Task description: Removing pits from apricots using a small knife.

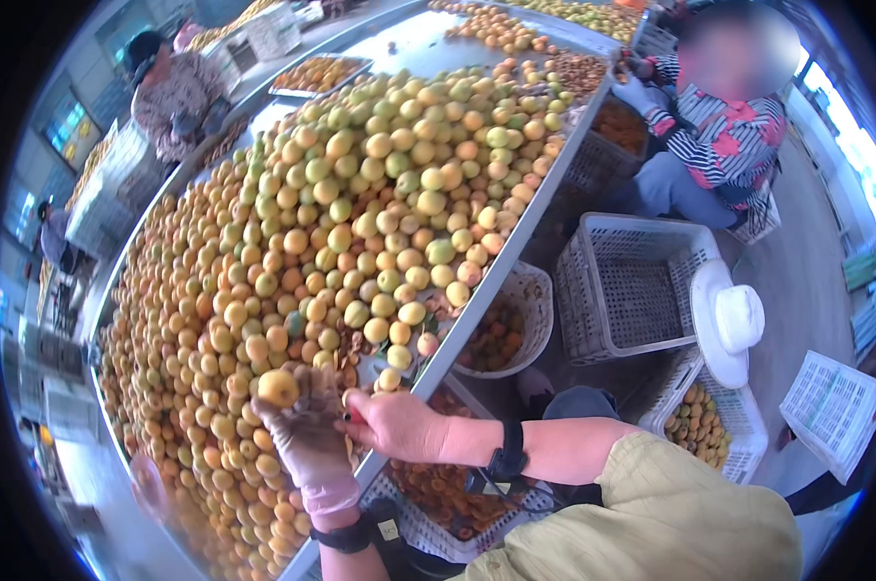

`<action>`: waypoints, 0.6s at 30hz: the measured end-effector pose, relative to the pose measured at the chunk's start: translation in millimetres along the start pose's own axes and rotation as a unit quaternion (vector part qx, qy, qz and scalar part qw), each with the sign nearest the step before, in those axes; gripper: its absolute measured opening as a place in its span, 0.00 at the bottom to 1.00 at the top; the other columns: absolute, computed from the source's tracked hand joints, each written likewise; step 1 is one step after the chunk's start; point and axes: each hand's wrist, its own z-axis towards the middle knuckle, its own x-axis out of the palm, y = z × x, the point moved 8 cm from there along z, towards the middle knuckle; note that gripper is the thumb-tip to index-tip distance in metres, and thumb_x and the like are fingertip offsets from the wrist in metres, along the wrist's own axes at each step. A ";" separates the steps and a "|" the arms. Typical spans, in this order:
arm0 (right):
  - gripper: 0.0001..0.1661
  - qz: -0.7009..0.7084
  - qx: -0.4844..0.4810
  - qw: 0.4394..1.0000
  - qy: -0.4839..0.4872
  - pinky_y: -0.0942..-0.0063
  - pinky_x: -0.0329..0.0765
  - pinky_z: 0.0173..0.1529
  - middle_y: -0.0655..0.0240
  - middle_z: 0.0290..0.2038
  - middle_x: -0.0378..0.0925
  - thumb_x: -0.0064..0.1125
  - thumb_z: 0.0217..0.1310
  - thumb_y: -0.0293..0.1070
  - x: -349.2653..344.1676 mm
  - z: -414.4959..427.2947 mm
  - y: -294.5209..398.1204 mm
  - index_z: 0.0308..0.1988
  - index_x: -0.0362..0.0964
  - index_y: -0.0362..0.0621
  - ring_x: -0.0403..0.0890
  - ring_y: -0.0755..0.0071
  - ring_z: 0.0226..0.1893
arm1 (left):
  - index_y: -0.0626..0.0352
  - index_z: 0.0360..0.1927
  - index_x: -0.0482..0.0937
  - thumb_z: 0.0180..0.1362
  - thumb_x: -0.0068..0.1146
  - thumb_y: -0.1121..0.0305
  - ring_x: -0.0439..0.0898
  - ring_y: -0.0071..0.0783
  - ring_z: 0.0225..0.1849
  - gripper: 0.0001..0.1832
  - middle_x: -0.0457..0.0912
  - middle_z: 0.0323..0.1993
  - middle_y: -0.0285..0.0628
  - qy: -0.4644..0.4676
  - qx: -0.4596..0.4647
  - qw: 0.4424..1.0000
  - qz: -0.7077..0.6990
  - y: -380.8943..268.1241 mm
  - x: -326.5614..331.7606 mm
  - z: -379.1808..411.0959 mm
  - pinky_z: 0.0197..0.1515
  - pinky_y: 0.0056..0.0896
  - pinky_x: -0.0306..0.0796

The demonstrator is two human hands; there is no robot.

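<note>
My left hand, in a soiled light glove, holds a yellow apricot between thumb and fingers at the near edge of a big heap of apricots. Close beside it on the right, my bare right hand is closed around a small red tool handle; the rest of the tool is hidden by the fingers. Both hands are above the metal rim of the sorting table. Below my forearms stands a white plastic crate with dark orange apricot pieces.
A round white basket with fruit and an empty white crate stand right of the table. A white hat leans by a crate of apricots. A gloved co-worker sits at the upper right, another across the table.
</note>
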 end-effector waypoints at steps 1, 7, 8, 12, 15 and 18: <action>0.20 -0.006 -0.002 1.000 -0.014 0.56 0.76 0.31 0.54 0.23 0.77 0.52 0.64 0.47 -5.3 -1.6 0.2 0.35 0.65 0.40 0.80 0.46 0.27 | 0.60 0.45 0.78 0.57 0.54 0.41 0.75 0.39 0.54 0.29 0.81 0.46 0.44 -0.013 0.050 0.999 -0.001 -7.6 -4.0 3.8 0.64 0.52 0.61; 0.23 0.294 0.019 0.949 -0.117 0.78 0.67 0.28 0.76 0.22 0.69 0.52 0.66 0.51 -45.0 7.0 -20.0 0.39 0.67 0.39 0.71 0.81 0.24 | 0.61 0.54 0.67 0.64 0.50 0.49 0.70 0.32 0.51 0.26 0.71 0.50 0.43 -0.025 0.127 0.872 0.473 -28.6 7.5 -5.5 0.60 0.41 0.64; 0.27 0.344 0.026 0.933 -0.099 0.84 0.65 0.31 0.79 0.27 0.67 0.51 0.66 0.54 -44.5 11.6 -27.7 0.44 0.67 0.37 0.67 0.88 0.29 | 0.63 0.52 0.67 0.59 0.55 0.46 0.70 0.30 0.48 0.30 0.71 0.45 0.42 0.006 0.147 0.908 0.392 -20.4 23.6 -10.9 0.56 0.37 0.67; 0.31 0.334 0.046 0.940 -0.053 0.83 0.68 0.36 0.76 0.28 0.68 0.50 0.65 0.57 -37.7 15.7 -25.6 0.48 0.66 0.37 0.68 0.84 0.29 | 0.65 0.51 0.68 0.52 0.63 0.45 0.72 0.28 0.46 0.35 0.72 0.43 0.38 0.086 0.114 0.918 0.371 14.5 52.0 -17.3 0.53 0.30 0.67; 0.33 0.282 0.026 0.953 -0.111 0.76 0.69 0.31 0.70 0.22 0.71 0.50 0.61 0.65 -43.7 13.6 -23.2 0.38 0.66 0.40 0.72 0.76 0.24 | 0.65 0.50 0.71 0.56 0.60 0.50 0.73 0.29 0.47 0.29 0.74 0.45 0.39 0.071 0.109 0.911 0.391 26.1 45.3 -18.1 0.54 0.30 0.65; 0.36 0.138 0.011 0.982 -0.128 0.69 0.71 0.29 0.64 0.21 0.73 0.50 0.58 0.68 -55.8 13.0 -19.6 0.36 0.65 0.41 0.77 0.65 0.23 | 0.66 0.51 0.69 0.61 0.55 0.49 0.75 0.30 0.46 0.28 0.76 0.43 0.39 0.074 0.082 0.908 0.405 28.0 50.6 -18.5 0.56 0.29 0.65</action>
